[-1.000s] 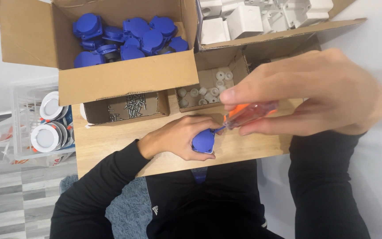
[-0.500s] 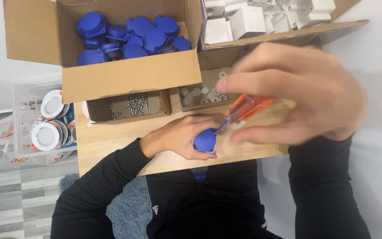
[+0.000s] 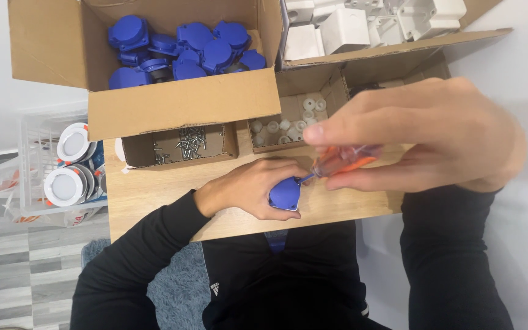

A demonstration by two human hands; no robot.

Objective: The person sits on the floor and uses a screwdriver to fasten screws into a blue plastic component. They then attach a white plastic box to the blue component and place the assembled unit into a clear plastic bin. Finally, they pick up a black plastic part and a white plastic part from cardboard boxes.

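A: Quick pass. What have the hands got?

B: My left hand (image 3: pixel 249 189) is wrapped around a blue round socket cover (image 3: pixel 285 194), pinning it to the table (image 3: pixel 154 195) right in front of my body. My right hand (image 3: pixel 423 137) is closed on an orange-handled screwdriver (image 3: pixel 343 160), tip touching the cover's top edge.

A: Surroundings?

B: Beyond the left hand, a small cardboard tray of screws (image 3: pixel 181 143); beyond the right, a tray of white plastic caps (image 3: pixel 285 119). Farther back, a big box of blue covers (image 3: pixel 184 52) and a box of white housings (image 3: pixel 349 24).

A: Risks?

B: I'd say the tip could skate off the screw head, since the driver comes in at a slant, and jab my left fingers curled just beside it. The screw itself is hidden, so I can't tell its seating.
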